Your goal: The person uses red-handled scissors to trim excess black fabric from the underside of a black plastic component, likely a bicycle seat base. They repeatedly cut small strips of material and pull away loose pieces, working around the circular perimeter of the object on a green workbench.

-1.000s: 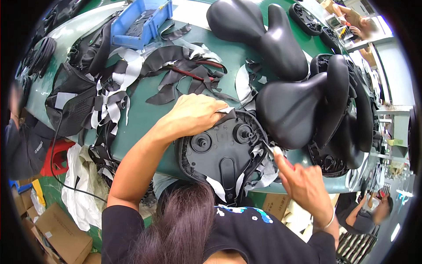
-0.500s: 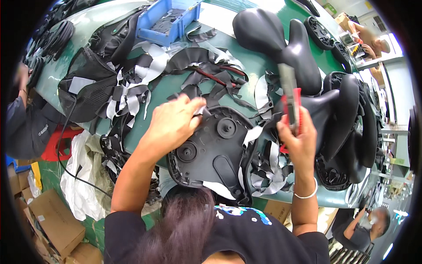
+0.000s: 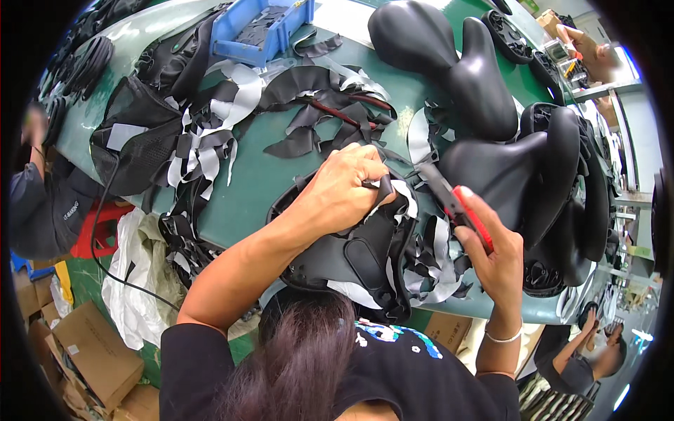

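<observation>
Two hands work on an upturned black plastic saddle base [image 3: 344, 259].
The left hand [image 3: 344, 189] pinches a black-and-white cover flap [image 3: 387, 188] at its rim; just right of this, the right hand [image 3: 495, 249] holds closed red-handled scissors [image 3: 453, 203].

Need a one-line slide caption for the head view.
Left hand pulls black cover edge on upturned black saddle base; right hand holds red-handled cutter over green table.

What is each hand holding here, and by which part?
The right hand holds scissors by their red handles, blades pointing up and left. The left hand pinches the edge of a black-and-white cover strip on the upturned saddle base.
</observation>
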Demonstrator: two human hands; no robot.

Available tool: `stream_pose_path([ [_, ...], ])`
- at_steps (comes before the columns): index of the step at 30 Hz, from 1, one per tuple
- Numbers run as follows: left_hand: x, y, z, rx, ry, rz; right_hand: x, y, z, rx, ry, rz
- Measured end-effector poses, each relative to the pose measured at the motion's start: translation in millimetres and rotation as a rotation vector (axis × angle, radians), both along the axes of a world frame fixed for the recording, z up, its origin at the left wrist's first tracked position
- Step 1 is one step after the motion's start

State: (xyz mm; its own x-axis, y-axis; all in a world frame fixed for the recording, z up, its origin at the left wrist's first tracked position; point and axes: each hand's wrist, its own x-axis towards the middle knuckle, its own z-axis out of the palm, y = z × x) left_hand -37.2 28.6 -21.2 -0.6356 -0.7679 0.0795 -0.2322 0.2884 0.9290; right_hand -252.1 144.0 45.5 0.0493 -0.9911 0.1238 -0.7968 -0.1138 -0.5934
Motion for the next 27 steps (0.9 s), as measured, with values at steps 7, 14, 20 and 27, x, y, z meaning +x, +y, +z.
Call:
stream_pose_path([
  [7, 0, 1, 9, 0.49, 0.251, 0.176, 20, 3, 16, 0.076, 0.614, 0.149],
  [14, 17, -35, -4, 0.546, 1.248, 0.565, 54, 69, -3, 0.179, 0.26, -0.112],
  [20, 59, -27, 16, 0.21, 0.295, 0.494, 51, 63, -44, 0.025, -0.285, -0.284],
  [27, 60, 38, 82, -0.844, -0.495, -0.226, 61, -15, -64, 0.012, -0.711, -0.249],
])
